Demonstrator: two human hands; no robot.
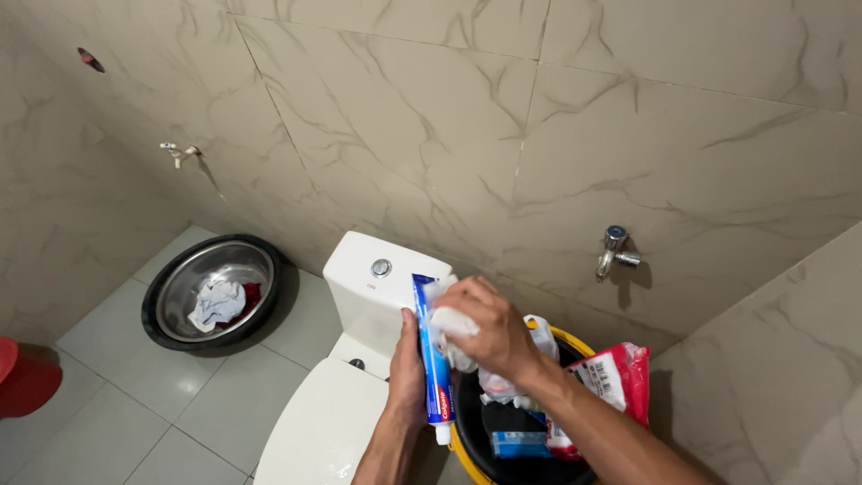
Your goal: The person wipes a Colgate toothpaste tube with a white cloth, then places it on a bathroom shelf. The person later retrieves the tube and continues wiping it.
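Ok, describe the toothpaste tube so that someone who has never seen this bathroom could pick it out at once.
Find the white toilet against the marbled wall, then the yellow-rimmed bucket right of its tank. Between them the left hand holds the toothpaste tube upright, white cap down. It is the one long, flat blue thing, with a red band near its cap; the right hand beside it grips white cloth.

The red plastic tub is cut off by the left edge. The white toilet seat lid and the yellow-rimmed black bucket run off the bottom edge. The right hand hides most of the crumpled white cloth.
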